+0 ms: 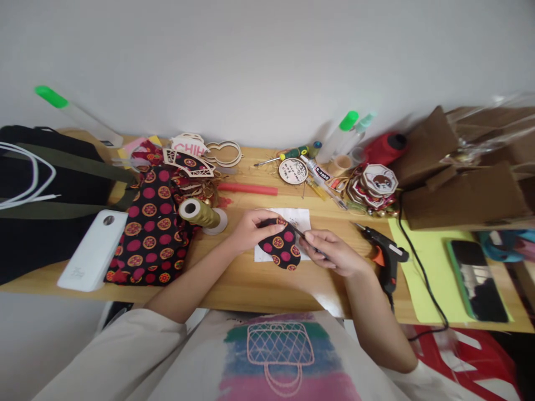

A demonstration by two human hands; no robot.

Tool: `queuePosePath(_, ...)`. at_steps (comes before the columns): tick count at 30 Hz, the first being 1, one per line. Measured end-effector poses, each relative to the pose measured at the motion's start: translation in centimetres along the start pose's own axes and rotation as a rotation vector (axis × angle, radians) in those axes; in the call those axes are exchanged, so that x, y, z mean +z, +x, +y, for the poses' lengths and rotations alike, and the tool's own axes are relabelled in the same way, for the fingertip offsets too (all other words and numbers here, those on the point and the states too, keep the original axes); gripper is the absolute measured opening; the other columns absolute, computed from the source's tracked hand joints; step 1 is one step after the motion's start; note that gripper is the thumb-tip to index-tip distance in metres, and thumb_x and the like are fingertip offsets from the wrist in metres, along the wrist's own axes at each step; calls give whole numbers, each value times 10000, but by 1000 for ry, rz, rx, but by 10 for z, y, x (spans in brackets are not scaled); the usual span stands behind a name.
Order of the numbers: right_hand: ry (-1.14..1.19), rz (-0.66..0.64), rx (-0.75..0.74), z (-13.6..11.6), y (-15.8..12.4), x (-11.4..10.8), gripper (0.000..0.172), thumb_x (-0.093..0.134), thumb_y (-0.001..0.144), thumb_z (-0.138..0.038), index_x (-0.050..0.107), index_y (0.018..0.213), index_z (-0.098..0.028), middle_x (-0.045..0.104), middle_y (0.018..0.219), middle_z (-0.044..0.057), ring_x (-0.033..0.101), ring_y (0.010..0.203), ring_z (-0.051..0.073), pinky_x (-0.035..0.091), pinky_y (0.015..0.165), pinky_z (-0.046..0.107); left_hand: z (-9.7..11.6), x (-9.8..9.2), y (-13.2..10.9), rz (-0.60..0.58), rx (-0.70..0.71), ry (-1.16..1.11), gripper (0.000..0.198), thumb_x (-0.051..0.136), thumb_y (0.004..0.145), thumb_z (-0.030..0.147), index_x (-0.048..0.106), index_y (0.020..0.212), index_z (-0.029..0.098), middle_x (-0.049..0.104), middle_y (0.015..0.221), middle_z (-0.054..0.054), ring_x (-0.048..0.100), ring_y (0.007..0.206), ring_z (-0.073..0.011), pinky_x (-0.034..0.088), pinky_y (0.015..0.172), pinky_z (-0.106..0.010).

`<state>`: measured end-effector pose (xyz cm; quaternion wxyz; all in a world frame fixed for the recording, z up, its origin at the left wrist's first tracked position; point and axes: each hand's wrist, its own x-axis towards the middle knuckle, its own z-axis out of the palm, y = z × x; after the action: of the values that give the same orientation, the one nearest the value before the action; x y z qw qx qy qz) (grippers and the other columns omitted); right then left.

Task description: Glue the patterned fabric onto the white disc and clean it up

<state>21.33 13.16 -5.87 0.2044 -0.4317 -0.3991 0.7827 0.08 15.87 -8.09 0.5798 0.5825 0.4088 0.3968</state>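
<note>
My left hand (261,227) pinches a small rounded piece of black fabric (278,243) printed with pink and orange circles. The fabric hangs over a white sheet of paper (263,254) on the table. In my right hand (330,250) is a slim dark pointed tool (298,230); its tip meets the fabric's upper edge near my left thumb. Whether it is tweezers or scissors does not show clearly. Left of my hands stands a spool of gold ribbon (200,213). To the right lies a black glue gun (382,253).
A heap of matching patterned fabric (150,234) and a white power bank (92,250) lie on the left. Wooden cutouts (190,159), a screwdriver (288,155) and a glue tube (320,172) line the back. A cardboard box (460,195) and a phone (478,281) occupy the right.
</note>
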Motion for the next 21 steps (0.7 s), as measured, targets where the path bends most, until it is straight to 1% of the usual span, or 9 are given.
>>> queuePosePath(3,2,0,-7,1,1,0,439,601,766,-564,425,635,-184,215,491,-110,112,408,23,54,341,167,0,0,0,-7,11,22,200,707,715,326,710,767,132,715,788,-57,632,726,-155,485,682,-250)
queuePosePath(8,9,20,-18,3,2,0,446,601,764,-568,414,628,-186,213,501,-107,112,416,24,52,340,168,0,1,0,16,44,80,164,685,730,289,712,773,133,724,798,-61,640,741,-158,495,714,-263)
queuePosePath(15,9,18,-8,0,-1,-2,456,609,752,-578,419,628,-183,229,486,-110,127,391,15,48,334,168,-2,-1,0,64,-9,31,188,703,709,310,706,764,130,725,809,-63,644,750,-162,498,730,-269)
queuePosePath(21,3,0,16,0,-1,-4,440,602,758,-575,438,653,-180,227,499,-111,125,394,16,47,336,168,1,0,0,28,-13,-7,223,702,716,358,700,755,138,707,774,-44,629,720,-149,493,709,-260)
